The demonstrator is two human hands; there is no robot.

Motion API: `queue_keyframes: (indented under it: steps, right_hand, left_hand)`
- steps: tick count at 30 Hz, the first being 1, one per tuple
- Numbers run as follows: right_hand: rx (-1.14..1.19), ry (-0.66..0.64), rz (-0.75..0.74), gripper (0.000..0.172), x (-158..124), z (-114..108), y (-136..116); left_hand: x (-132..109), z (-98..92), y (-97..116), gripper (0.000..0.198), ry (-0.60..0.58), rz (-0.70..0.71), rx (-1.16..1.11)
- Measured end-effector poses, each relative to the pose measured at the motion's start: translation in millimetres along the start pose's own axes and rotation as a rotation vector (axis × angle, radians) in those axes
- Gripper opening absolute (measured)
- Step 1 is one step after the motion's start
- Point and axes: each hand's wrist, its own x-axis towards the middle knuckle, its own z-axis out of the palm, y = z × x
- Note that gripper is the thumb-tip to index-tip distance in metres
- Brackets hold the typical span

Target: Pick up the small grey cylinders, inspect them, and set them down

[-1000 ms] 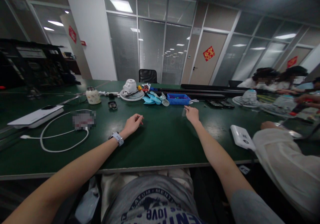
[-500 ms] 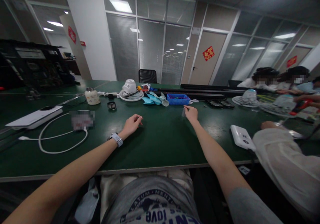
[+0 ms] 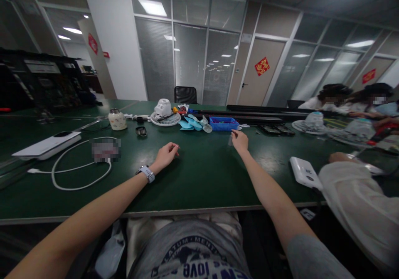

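Observation:
My right hand (image 3: 240, 141) is pinched on a small clear plastic piece (image 3: 230, 140), perhaps a little bag, which hangs below the fingertips just in front of the blue basket (image 3: 223, 124). Its exact kind is too faint to make out. To the left, my left hand (image 3: 166, 155) rests at the green table (image 3: 199, 179) with its fingers loosely curled in, and nothing shows in them. Beyond the hands lie light-blue fan blades (image 3: 190, 123) and a white fan body on its round grille (image 3: 165, 119).
At left are a cream jar (image 3: 117, 119), a black oval object (image 3: 141, 132), a white cable (image 3: 81, 188) and a white box (image 3: 46, 145). A white power bank (image 3: 305, 173) lies at right, beside a co-worker's sleeve (image 3: 355, 191). Black rails (image 3: 258, 114) lie at the back.
The view has shifted slightly, so everything sits a little further right in the picture. Both hands keep nearly the same pose, and the clear piece stays in my right fingers.

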Motion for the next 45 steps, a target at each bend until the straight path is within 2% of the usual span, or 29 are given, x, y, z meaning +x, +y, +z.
queue_keyframes:
  steps: [9, 24, 29, 33, 35, 40, 42, 45]
  right_hand:
    - [-0.074, -0.045, 0.078, 0.035, 2.6, -0.4, -1.4]
    - [0.031, -0.011, 0.157, 0.032, 8.5, 2.0, 2.7]
    - [0.147, 0.082, 0.139, 0.033, 10.7, -3.5, 10.0]
    - [0.088, 0.151, 0.159, 0.038, 11.9, -12.1, 28.8]
    - [0.043, 0.115, 0.173, 0.041, 10.3, -13.6, 40.8]
    - [0.020, -0.069, 0.247, 0.050, 1.8, -7.5, 60.6]
    - [0.012, -0.063, 0.269, 0.050, -0.3, -7.1, 60.7]
    - [0.005, 0.029, 0.308, 0.053, 0.7, -13.9, 49.6]
  left_hand:
    - [-1.2, -0.3, 3.8, 0.038, -0.004, 0.003, 0.032]
    - [0.0, -0.6, -0.6, 0.038, -0.002, -0.001, 0.004]
    - [-1.3, -1.2, 1.9, 0.038, -0.003, -0.001, 0.009]
    - [-1.6, -0.1, 2.5, 0.037, -0.004, 0.006, 0.010]
    - [-1.0, 0.5, 1.2, 0.037, -0.001, 0.012, 0.007]
    - [0.3, 0.5, -1.5, 0.038, 0.002, 0.013, 0.004]
    - [0.0, 0.3, -0.9, 0.038, 0.002, 0.017, 0.006]
    - [-0.8, 0.2, 0.8, 0.037, 0.001, 0.014, 0.005]
